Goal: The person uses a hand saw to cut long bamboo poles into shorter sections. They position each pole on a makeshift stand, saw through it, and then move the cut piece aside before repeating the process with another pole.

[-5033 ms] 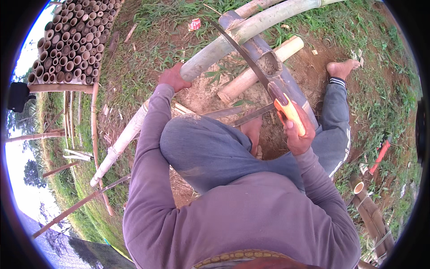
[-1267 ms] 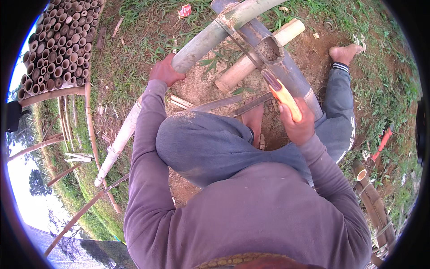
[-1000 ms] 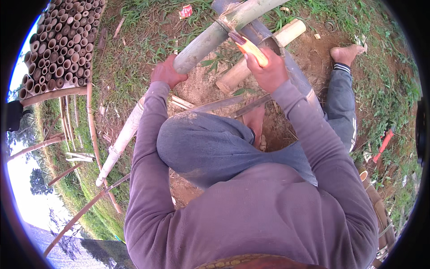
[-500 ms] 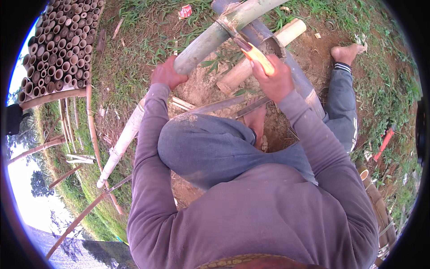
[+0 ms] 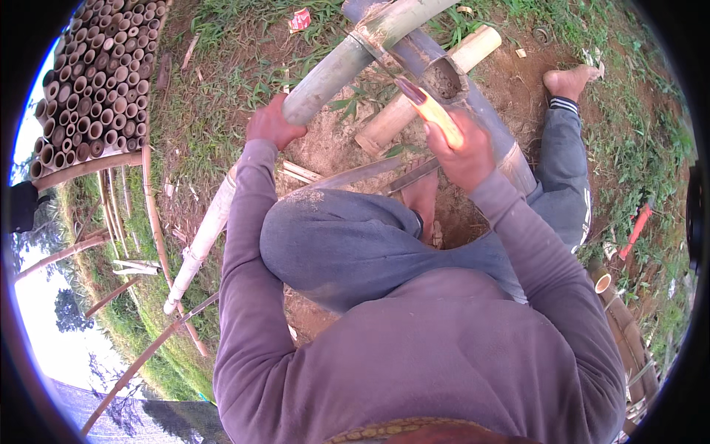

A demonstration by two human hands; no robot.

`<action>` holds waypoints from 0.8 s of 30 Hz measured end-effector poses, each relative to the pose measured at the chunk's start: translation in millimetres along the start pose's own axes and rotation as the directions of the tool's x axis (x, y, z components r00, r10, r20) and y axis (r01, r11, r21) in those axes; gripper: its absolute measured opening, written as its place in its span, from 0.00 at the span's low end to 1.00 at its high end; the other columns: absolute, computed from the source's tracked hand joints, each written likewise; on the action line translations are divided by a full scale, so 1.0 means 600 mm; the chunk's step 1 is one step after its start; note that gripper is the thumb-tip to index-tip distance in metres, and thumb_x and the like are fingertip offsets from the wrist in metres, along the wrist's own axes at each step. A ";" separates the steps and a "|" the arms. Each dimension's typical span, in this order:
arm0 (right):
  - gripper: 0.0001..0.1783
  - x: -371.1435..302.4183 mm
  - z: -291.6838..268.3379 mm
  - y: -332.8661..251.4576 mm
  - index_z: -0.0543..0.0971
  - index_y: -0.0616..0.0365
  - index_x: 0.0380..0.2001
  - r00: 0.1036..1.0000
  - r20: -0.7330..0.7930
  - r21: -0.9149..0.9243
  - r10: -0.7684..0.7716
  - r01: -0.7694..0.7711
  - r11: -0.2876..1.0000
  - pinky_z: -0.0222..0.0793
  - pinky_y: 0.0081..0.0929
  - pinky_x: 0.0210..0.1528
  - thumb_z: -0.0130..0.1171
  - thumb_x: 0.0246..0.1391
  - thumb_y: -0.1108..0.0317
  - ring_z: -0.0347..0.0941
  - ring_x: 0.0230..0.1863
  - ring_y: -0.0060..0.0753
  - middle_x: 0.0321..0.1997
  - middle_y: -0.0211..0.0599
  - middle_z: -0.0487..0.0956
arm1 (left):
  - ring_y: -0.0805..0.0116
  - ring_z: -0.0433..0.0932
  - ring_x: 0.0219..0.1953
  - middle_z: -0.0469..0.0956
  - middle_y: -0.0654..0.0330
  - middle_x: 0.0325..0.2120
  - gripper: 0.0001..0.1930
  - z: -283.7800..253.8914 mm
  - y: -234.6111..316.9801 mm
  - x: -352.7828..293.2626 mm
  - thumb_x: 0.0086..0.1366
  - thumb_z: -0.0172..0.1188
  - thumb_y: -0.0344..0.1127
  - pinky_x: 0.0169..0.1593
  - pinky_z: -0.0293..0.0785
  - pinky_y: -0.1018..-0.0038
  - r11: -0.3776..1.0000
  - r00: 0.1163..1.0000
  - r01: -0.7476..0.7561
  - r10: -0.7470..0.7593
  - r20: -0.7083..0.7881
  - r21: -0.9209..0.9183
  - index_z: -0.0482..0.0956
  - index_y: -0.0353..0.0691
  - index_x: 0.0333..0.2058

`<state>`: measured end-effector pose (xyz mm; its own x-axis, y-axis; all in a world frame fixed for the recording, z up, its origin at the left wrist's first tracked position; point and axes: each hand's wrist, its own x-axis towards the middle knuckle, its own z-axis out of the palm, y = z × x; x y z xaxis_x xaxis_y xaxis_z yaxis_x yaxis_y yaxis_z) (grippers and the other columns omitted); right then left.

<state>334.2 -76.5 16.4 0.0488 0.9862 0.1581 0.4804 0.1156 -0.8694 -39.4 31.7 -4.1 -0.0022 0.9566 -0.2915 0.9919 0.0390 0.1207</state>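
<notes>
My left hand is wrapped round the near end of a thick green-grey bamboo pole, which slants up and to the right. In my right hand is the orange-yellow wooden handle of a hand saw. Its thin blade, seen nearly edge-on, lies against the pole, and pale sawdust clings round the cut. Beneath that pole runs a darker, wider bamboo piece with an opening in its top. A shorter tan bamboo length lies crosswise under it.
Flat grey strips lie by my bent knee. A pale bamboo pole lies left of my arm. Stacked cut bamboo tubes fill the upper left. A red-handled tool lies in grass at right, near another bamboo piece.
My right hand has drawn the saw handle back, down and to the right, away from the pole. My left hand keeps its hold on the pole.
</notes>
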 end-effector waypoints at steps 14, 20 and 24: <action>0.13 -0.104 -0.075 -0.014 0.77 0.60 0.36 0.999 0.013 0.038 -0.048 0.048 0.998 0.76 0.37 0.27 0.73 0.59 0.67 0.82 0.25 0.46 0.24 0.45 0.81 | 0.42 0.86 0.46 0.87 0.44 0.43 0.45 -0.011 0.001 -0.007 0.40 0.76 0.54 0.52 0.80 0.54 0.999 1.000 0.015 -0.015 -0.001 -0.035 0.77 0.47 0.60; 0.25 0.129 0.056 -0.054 0.81 0.62 0.41 0.986 0.084 -0.055 0.145 -0.141 0.989 0.77 0.50 0.39 0.65 0.63 0.46 0.83 0.36 0.63 0.31 0.57 0.84 | 0.42 0.86 0.46 0.87 0.45 0.43 0.44 -0.014 0.009 0.000 0.39 0.75 0.53 0.52 0.80 0.53 1.000 1.000 0.025 -0.025 -0.007 -0.009 0.77 0.47 0.59; 0.15 -0.048 -0.039 -0.020 0.81 0.62 0.41 0.995 0.061 0.084 0.083 -0.088 0.993 0.79 0.41 0.34 0.71 0.61 0.62 0.85 0.31 0.52 0.31 0.50 0.85 | 0.42 0.86 0.46 0.87 0.45 0.43 0.44 0.001 -0.018 -0.013 0.39 0.76 0.53 0.52 0.80 0.53 0.999 1.000 0.018 -0.018 -0.002 -0.031 0.77 0.48 0.59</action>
<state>347.4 -108.9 33.2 0.0351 0.9978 0.0566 0.3992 0.0379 -0.9161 -50.1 23.7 -3.4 -0.0205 0.9563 -0.2915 0.9873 0.0654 0.1451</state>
